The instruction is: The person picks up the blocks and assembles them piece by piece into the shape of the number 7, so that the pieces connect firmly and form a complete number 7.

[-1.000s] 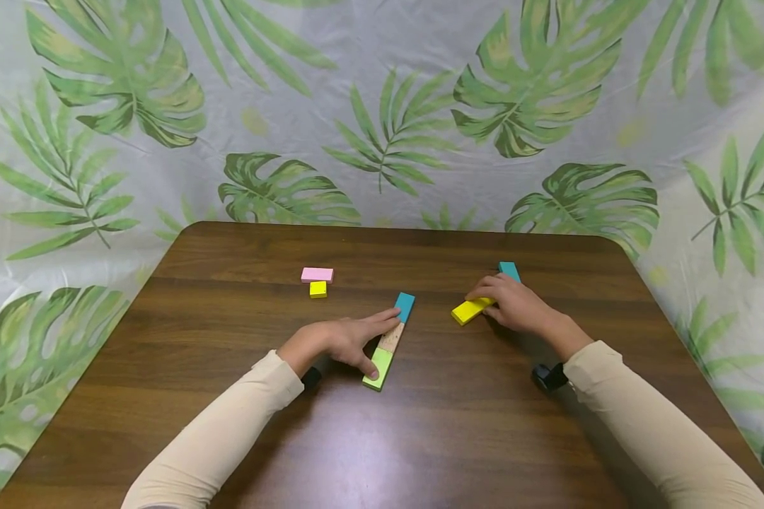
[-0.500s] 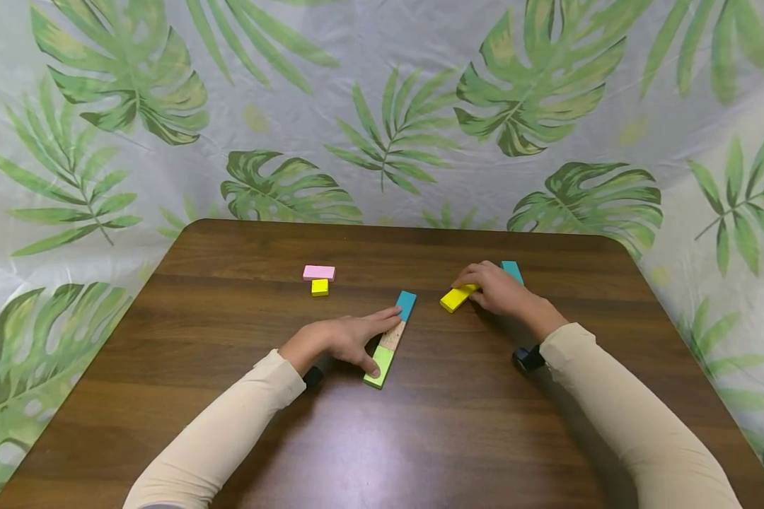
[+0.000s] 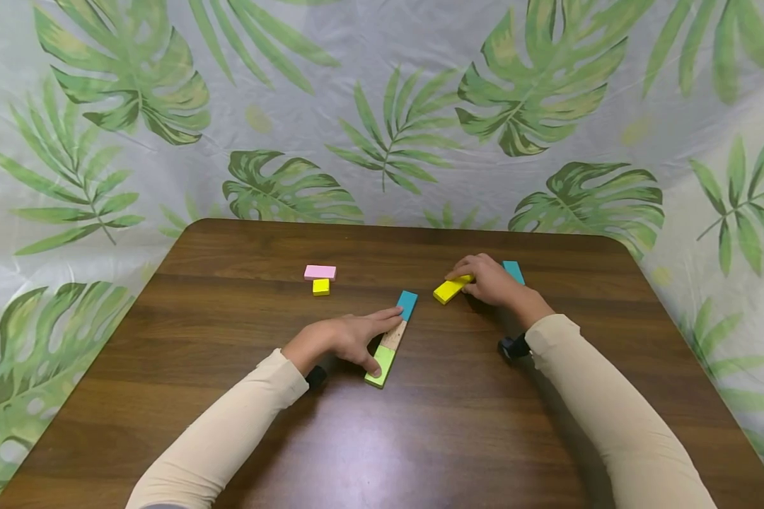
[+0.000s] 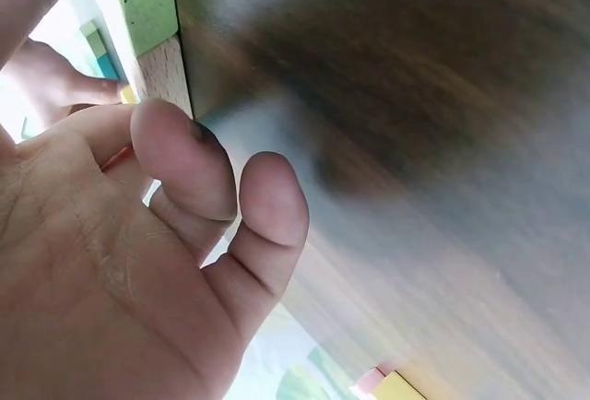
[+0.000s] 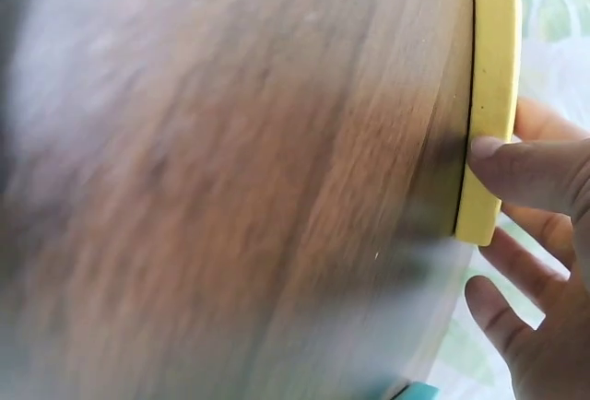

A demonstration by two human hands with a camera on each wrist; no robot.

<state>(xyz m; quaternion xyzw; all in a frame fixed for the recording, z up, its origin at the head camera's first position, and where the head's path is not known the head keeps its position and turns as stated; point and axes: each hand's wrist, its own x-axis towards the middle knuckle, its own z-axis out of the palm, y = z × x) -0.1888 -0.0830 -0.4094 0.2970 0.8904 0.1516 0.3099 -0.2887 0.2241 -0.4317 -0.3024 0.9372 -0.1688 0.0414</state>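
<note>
A row of blocks lies slanted at the middle of the table: a blue block point(image 3: 408, 302), a speckled wooden block point(image 3: 392, 336) and a green block point(image 3: 380, 367), end to end. My left hand point(image 3: 350, 339) rests on the row, thumb on the green block and fingertips by the blue one. Farther right, my right hand point(image 3: 489, 278) holds a long yellow block point(image 3: 450, 289) between thumb and fingers. In the right wrist view the thumb presses the near face of that yellow block point(image 5: 493, 77), its other fingers behind it.
A pink block point(image 3: 320, 272) lies at the back left, with a small yellow block point(image 3: 321, 287) just in front of it. Behind my right hand lies a teal block point(image 3: 513, 271), partly covered. A leaf-patterned cloth point(image 3: 420, 205) hangs beyond the table's back edge.
My right hand has moved left and toward the back with the long yellow block, away from the teal block. My left hand has stayed on the row.
</note>
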